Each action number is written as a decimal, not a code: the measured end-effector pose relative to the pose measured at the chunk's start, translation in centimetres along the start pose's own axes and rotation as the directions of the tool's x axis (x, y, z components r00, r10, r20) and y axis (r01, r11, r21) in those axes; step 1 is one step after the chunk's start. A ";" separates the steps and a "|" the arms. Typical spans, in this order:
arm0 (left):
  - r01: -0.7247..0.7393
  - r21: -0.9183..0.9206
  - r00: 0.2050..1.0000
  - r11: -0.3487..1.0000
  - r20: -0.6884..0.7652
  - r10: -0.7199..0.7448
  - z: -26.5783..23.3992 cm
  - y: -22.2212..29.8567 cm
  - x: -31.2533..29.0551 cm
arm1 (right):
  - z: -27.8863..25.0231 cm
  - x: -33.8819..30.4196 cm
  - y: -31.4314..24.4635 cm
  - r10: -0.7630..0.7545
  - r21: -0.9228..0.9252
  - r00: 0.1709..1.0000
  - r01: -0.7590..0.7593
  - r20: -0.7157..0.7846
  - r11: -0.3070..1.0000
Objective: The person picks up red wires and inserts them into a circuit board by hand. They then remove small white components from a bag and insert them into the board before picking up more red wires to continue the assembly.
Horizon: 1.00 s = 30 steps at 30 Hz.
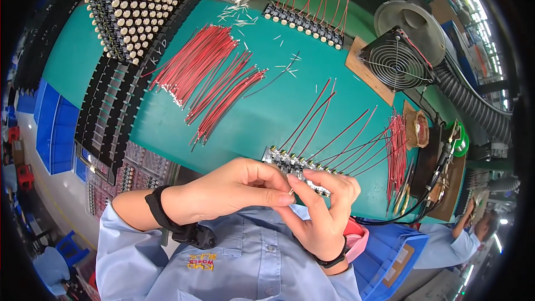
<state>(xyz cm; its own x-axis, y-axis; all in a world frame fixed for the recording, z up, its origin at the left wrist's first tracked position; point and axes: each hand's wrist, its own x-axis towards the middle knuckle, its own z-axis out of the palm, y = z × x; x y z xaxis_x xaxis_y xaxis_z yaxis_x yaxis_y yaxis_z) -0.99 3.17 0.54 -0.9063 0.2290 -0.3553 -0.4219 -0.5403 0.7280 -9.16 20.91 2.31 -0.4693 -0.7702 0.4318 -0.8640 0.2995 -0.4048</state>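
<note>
My left hand [245, 187] and my right hand [326, 206] meet fingertip to fingertip at the near table edge. Both are closed in a pinch around something tiny and pale, mostly hidden by the fingers. Just beyond them lies a strip of small circuit boards [278, 159] with metal parts, partly covered by my right hand. Thin red wires [312, 114] rise from that strip and fan away toward the far side. To its right rests a bundle of red wires [396, 150].
Red wires in a large pile [203, 58] and smaller groups lie left of centre, with small white tubes [239, 15] beyond. A finished-looking wired strip [304, 25] sits at the back. Stacked boards [131, 11] stand far left; a fan [397, 61] and soldering iron [443, 159] are right.
</note>
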 end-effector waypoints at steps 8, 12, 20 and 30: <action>0.004 -0.008 1.000 1.000 -0.019 -0.004 0.1 -0.5 -0.2 | -0.1 0.0 0.1 -0.009 0.018 1.000 0.009 0.024 1.000; 0.007 0.020 1.000 1.000 -0.021 -0.007 -0.1 -0.9 -0.4 | 0.0 -0.1 0.1 -0.023 0.039 0.999 0.022 0.033 0.999; -0.078 0.104 0.997 0.992 -0.019 0.080 -0.7 -1.0 -0.4 | 0.5 0.3 0.4 -0.044 0.103 0.999 0.041 0.031 0.994; -0.528 0.528 0.789 0.665 0.017 0.614 1.9 -2.1 0.3 | -2.2 -1.6 -0.7 0.161 0.351 0.983 -0.181 0.086 0.919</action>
<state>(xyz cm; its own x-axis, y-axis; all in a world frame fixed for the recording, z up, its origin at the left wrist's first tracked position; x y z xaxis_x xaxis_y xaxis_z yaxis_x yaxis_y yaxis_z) -0.42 5.88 -0.01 -0.9747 -0.1374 0.1764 0.1850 -0.0526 0.9813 -8.17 23.17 3.64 -0.5847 -0.7575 0.2905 -0.6450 0.2168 -0.7328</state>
